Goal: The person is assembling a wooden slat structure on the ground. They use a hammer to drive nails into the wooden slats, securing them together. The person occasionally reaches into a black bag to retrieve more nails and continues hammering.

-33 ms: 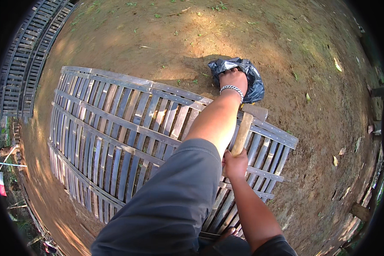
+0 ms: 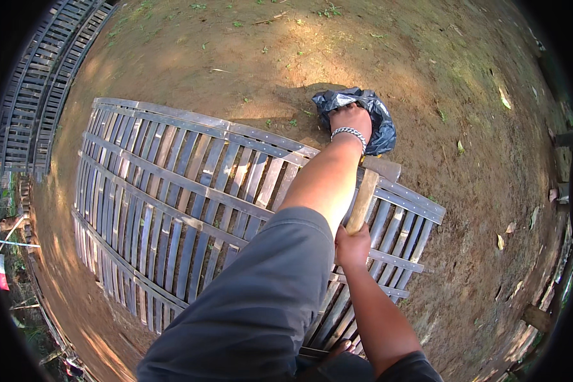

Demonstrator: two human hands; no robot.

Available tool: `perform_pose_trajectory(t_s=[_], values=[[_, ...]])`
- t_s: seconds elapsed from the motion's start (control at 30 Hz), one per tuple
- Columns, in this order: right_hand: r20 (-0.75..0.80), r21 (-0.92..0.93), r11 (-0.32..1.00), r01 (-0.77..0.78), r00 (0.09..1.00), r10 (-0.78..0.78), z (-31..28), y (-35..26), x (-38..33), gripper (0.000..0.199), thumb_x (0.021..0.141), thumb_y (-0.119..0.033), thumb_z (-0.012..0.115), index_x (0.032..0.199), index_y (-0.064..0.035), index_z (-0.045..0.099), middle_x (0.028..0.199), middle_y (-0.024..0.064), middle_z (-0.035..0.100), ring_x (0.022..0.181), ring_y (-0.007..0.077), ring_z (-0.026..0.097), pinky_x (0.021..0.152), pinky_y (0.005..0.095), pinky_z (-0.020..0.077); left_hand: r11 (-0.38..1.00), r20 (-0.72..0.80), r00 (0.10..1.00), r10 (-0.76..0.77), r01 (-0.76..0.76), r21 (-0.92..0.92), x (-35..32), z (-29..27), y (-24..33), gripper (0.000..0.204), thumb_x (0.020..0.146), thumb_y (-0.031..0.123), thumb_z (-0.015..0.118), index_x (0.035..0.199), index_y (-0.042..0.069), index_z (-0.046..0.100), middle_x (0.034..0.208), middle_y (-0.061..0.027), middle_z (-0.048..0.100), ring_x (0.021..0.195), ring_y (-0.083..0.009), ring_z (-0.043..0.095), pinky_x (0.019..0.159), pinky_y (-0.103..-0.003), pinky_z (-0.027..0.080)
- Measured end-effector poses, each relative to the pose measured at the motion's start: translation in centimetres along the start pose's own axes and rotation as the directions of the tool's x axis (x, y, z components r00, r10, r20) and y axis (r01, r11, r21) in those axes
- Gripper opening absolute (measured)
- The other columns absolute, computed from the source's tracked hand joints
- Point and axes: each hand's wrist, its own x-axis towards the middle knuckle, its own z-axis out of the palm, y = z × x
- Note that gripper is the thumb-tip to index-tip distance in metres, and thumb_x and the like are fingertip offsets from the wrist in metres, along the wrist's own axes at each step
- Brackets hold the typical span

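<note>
My left hand [image 2: 351, 120], with a chain bracelet at the wrist, reaches into the mouth of a crumpled black plastic bag [image 2: 382, 127]. The bag sits on the ground at the far edge of a slatted panel [image 2: 200, 189]; its contents and my fingertips are hidden. Closer to me, my right hand [image 2: 352, 246] is closed round the wooden handle of a hatchet [image 2: 363, 200]. Its grey metal head points away from me, over the panel's far edge rail near the bag. Long thin slats make up the panel, crossed by several rails with small nail-like dots along them.
Brown bare earth [image 2: 484, 191] with scattered leaves and small weeds surrounds the panel. Another slatted structure [image 2: 35, 89] stands at the far left. Wooden pieces [image 2: 538, 317] lie along the right rim. Part of my bare foot [image 2: 345, 346] shows on the near slats.
</note>
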Motion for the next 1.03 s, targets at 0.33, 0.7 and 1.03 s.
perform_pose_trajectory(t_s=[0.33, 0.7, 1.03], values=[[0.03, -0.016, 1.0, 0.008, 1.0, -0.007, -0.3, 0.6, 0.2, 0.027, 0.092, -0.008, 0.071, 0.108, 0.0047, 0.053, 0.082, 0.0129, 0.07, 0.062, 0.0178, 0.072, 0.051, 0.0291, 0.0583, 0.887, -0.114, 0.977, -0.18, 0.111, -0.447, -0.5, -0.7, -1.1, 0.022, 0.087, 0.017, 0.062, 0.106, 0.01, 0.071, 0.115, -0.0146, 0.072, 0.111, -0.0346, 0.067, 0.098, -0.049, 0.051], [0.044, 0.049, 0.998, -0.032, 0.999, 0.03, -0.3, 0.8, 0.6, 0.029, 0.092, -0.006, 0.071, 0.112, 0.0027, 0.052, 0.083, 0.0105, 0.068, 0.062, 0.0163, 0.071, 0.049, 0.0288, 0.0571, 0.483, -0.33, 0.932, -0.151, -0.222, -0.847, -12.7, -5.4, -14.3, 0.016, 0.091, 0.009, 0.074, 0.105, 0.002, 0.069, 0.091, -0.0073, 0.076, 0.085, -0.0128, 0.071, 0.077, -0.027, 0.056], [0.08, -0.014, 0.999, 0.028, 0.996, -0.027, -0.1, 1.3, 0.7, 0.032, 0.094, -0.008, 0.069, 0.117, 0.0038, 0.05, 0.089, 0.0145, 0.07, 0.065, 0.0185, 0.073, 0.052, 0.0281, 0.059, 0.397, 0.088, 0.93, -0.356, 0.235, -0.887, -34.3, 0.7, -21.7, 0.032, 0.09, 0.009, 0.077, 0.12, 0.0, 0.07, 0.099, -0.0062, 0.077, 0.088, -0.0101, 0.07, 0.083, -0.025, 0.054]])
